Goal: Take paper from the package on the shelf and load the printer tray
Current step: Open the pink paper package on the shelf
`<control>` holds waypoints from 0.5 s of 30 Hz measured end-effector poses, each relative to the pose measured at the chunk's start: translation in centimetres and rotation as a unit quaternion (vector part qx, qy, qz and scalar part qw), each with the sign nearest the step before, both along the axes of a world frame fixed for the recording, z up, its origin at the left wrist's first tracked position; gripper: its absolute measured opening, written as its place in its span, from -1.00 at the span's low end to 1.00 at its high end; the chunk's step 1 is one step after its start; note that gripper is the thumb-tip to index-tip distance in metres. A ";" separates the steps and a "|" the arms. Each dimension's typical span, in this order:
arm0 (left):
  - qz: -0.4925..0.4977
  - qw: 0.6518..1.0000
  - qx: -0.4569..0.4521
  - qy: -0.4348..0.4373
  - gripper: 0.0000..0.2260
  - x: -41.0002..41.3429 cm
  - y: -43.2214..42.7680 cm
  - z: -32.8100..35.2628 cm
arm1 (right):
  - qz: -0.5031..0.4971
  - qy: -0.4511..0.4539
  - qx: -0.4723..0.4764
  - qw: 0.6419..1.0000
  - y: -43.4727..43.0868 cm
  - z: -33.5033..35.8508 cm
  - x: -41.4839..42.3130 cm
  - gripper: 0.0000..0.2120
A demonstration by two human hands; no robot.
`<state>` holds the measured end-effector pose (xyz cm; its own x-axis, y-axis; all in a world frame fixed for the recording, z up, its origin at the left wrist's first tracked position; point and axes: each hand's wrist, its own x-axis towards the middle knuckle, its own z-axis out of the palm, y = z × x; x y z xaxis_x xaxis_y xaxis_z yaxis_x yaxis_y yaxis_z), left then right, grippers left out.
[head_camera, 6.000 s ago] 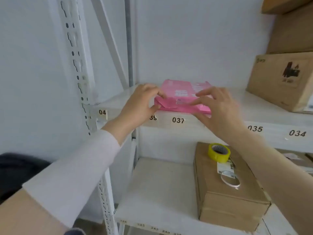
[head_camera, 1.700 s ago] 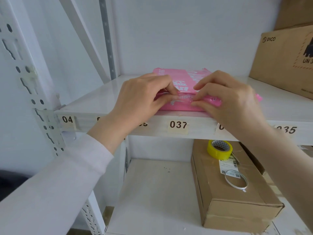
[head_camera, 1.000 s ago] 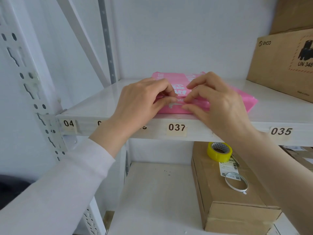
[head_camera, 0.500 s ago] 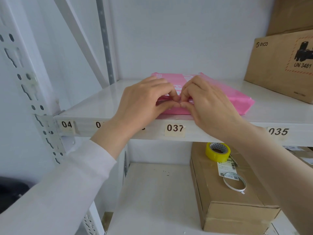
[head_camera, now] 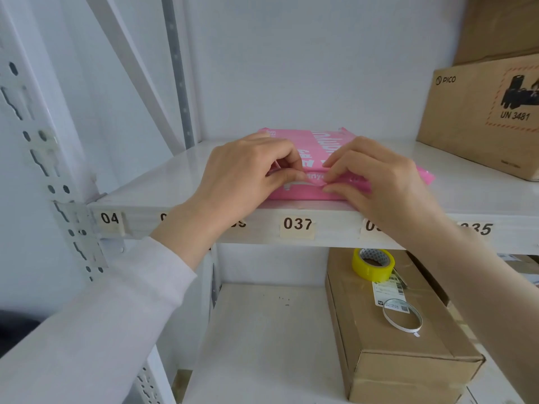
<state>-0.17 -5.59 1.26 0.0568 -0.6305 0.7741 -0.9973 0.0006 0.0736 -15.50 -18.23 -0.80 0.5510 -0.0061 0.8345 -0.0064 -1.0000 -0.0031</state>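
where hands (head_camera: 315, 176) pinch: pink package (head_camera: 326, 141), white shelf (head_camera: 180, 176)

I see both arms reaching forward, the left one sleeved. My left hand (head_camera: 245, 176) and right hand (head_camera: 382, 182) sit knuckles-up, fingertips nearly meeting. Each pinches thumb against forefinger.

A large brown cardboard box printed "PICO" and "UN 3481" (head_camera: 484, 118) stands at the far right of the upper level, with another plain brown carton (head_camera: 501, 27) stacked on it; below, a long brown cardboard box sealed with tape (head_camera: 402, 348) lies on the lower level; on its top sit a yellow roll of adhesive tape (head_camera: 373, 264), a white barcode label (head_camera: 389, 290) and a thin white loop of strip (head_camera: 402, 315); cream number tags, one reading "037" (head_camera: 297, 225), line the front edge.
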 end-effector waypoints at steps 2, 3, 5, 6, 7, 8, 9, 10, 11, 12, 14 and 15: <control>0.004 1.000 0.000 0.007 -0.80 0.0 0.0 -0.1 | 0.003 -0.005 -0.010 1.000 -0.1 0.1 -0.1 -0.94; 0.003 1.000 0.001 0.013 -0.80 0.0 0.0 -0.1 | 0.005 -0.005 -0.013 1.000 -0.1 0.2 -0.1 -0.93; 0.001 1.000 0.003 0.020 -0.82 -0.1 0.1 -0.1 | 0.006 -0.004 -0.007 1.000 -0.1 0.4 -0.1 -0.90; 0.001 1.000 0.004 0.021 -0.82 -0.1 0.1 -0.1 | 0.000 -0.005 -0.001 1.000 0.0 0.5 0.0 -0.86; 0.001 1.000 0.004 0.021 -0.82 -0.2 0.2 -0.1 | -0.011 -0.008 0.003 1.000 0.1 0.6 0.0 -0.82; 0.001 1.000 0.003 0.019 -0.81 -0.2 0.2 -0.1 | -0.023 -0.010 0.003 1.000 0.2 0.7 0.2 -0.77; 0.000 1.000 0.001 0.018 -0.81 -0.2 0.2 -0.1 | -0.034 -0.011 -0.001 0.999 0.3 0.7 0.3 -0.73; -0.002 1.000 0.000 0.018 -0.80 -0.2 0.2 -0.2 | -0.043 -0.013 -0.007 0.999 0.4 0.7 0.3 -0.71; -0.004 1.000 -0.001 0.020 -0.78 -0.2 0.2 -0.2 | -0.050 -0.015 -0.014 0.999 0.5 0.7 0.4 -0.70; -0.005 1.000 -0.003 0.020 -0.74 -0.3 0.2 -0.2 | -0.056 -0.018 -0.018 0.998 0.6 0.7 0.5 -0.70; -0.006 1.000 -0.010 0.023 -0.67 -0.3 0.1 -0.2 | -0.073 -0.023 -0.023 0.997 0.9 0.6 0.6 -0.70; -0.007 1.000 -0.013 0.026 -0.65 -0.3 0.1 -0.3 | -0.085 -0.026 -0.023 0.996 1.0 0.6 0.6 -0.72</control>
<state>-0.46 -5.54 0.98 0.0892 -0.6109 0.7867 -0.9920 0.0167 0.1255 -14.91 -17.19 -0.22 0.5004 -0.0569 0.8639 -0.1764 -0.9836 0.0374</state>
